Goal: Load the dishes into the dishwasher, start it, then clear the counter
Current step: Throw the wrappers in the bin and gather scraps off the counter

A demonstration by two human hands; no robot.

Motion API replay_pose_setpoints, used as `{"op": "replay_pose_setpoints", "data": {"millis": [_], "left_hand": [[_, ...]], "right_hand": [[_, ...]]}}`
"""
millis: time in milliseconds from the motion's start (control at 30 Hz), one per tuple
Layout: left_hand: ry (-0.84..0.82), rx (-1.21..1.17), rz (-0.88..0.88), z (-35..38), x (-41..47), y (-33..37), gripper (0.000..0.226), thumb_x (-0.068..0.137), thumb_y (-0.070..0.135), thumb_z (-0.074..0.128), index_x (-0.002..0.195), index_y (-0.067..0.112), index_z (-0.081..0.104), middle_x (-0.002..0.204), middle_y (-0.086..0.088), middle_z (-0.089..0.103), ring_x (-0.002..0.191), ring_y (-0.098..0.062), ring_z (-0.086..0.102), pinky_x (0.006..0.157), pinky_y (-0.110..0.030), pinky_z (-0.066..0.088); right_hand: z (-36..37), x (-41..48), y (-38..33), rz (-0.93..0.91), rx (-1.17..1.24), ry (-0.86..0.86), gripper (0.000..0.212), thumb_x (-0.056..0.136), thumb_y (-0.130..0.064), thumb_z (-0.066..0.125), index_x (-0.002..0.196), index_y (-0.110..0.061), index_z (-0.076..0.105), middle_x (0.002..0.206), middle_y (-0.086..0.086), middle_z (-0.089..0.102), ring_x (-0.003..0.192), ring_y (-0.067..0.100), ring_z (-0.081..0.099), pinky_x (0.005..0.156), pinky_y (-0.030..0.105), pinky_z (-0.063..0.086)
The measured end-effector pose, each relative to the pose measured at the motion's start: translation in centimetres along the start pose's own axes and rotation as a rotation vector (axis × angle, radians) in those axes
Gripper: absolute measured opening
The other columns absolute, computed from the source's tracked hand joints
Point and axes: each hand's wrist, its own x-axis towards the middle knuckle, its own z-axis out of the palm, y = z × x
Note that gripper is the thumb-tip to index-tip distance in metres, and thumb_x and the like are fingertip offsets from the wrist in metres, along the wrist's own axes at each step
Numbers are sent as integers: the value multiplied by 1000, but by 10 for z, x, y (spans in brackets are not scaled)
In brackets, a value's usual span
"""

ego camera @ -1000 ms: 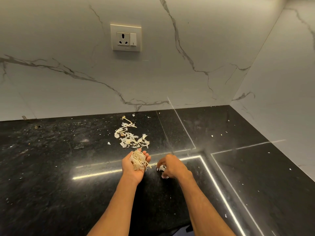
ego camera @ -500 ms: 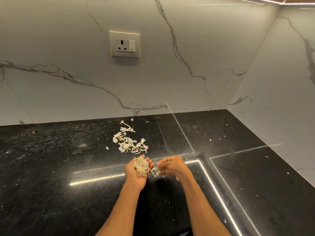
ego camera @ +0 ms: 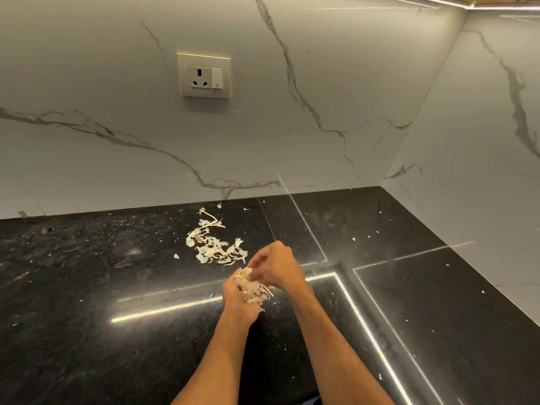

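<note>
- The person stands at the inner corner of a black speckled counter (ego camera: 87, 287), with both bare forearms reaching forward over it
- The left hand (ego camera: 238, 305) is turned palm up and cupped, and its fingers are bent round a handful of peels (ego camera: 252, 289)
- These peels are pale and papery, and a few strips stick out of the palm toward the right side
- The right hand (ego camera: 276, 267) is just over the left one, with its back up and its fingers bent downward, the tips at the handful
- Whether the right fingers pinch some peels or only touch the heap, I cannot tell, because the tips are hidden among the peels
- A pile of peels (ego camera: 216, 249) lies loose on the counter just behind the hands, toward the wall (ego camera: 321, 83)
- One thin stalk (ego camera: 209, 214) lies at the far end of this pile
- Small flakes (ego camera: 353, 239) are scattered on the stone to the right, well apart from the pile, and more specks lie to the left
- Bright light lines (ego camera: 163, 308) are reflected on the counter near the hands
- The wall is white marble with grey veins, and a socket (ego camera: 204, 76) with a switch sits on it, high above the pile
</note>
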Motion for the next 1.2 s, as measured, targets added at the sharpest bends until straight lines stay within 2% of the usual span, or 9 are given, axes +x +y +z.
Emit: {"op": "replay_pose_setpoints", "data": {"millis": [100,200,400,600,733,867,1000,1067,1200], "left_hand": [[18,-28,18,3,-2,4,37,100,23,30,93,2,59,86,-17,62,76,-27,58,71,-37,48],[53,-47,16,-2,-2,16,33,99,23,33,95,3,59,85,-16,60,75,-26,58,65,-36,55],[55,-86,100,-15,-9,52,34,99,22,33,95,1,59,84,-16,61,75,-27,59,55,-33,59],[74,-129,134,-19,-14,73,34,98,24,35,95,2,61,85,-15,63,76,-26,61,59,-34,59],[66,-132,135,-18,-18,77,34,97,25,37,95,1,62,86,-15,65,77,-26,62,61,-32,59],[52,-135,142,-17,-22,83,36,97,25,37,93,1,63,79,-15,67,74,-25,63,64,-34,58],[44,-149,130,-20,-24,88,37,97,26,37,90,1,63,76,-15,66,68,-26,63,57,-33,59],[39,-156,130,-21,-23,90,36,96,26,37,92,1,63,77,-14,66,69,-25,63,56,-33,59],[39,-153,146,-24,-22,95,34,96,25,38,93,2,63,79,-15,66,73,-26,62,57,-34,59]], "right_hand": [[-16,0,1,1,212,79,12,76,-2,80,80,-10,73,76,6,74,67,16,73,69,31,62],[-20,8,26,90,201,219,18,81,2,73,74,-14,70,74,5,72,63,12,69,68,31,62],[6,14,91,251,-127,186,22,87,3,58,104,-6,69,103,10,68,104,24,64,86,30,50],[41,20,76,185,-134,18,16,86,-4,66,98,-10,73,107,7,72,97,18,66,86,29,51],[57,21,59,168,-149,-212,40,66,-7,87,102,-15,71,97,1,66,94,16,62,84,31,50],[68,24,59,102,-108,-95,34,67,-2,85,96,-14,73,90,1,67,87,15,65,82,31,54],[76,32,57,47,-12,134,33,76,-1,78,106,-9,70,103,6,67,92,19,65,79,26,50],[82,37,50,18,-34,136,21,84,-10,72,105,-5,71,102,8,69,93,20,65,80,30,51],[89,41,34,-70,-200,55,30,80,-31,78,101,-9,71,105,4,64,95,19,63,79,32,49]]}}
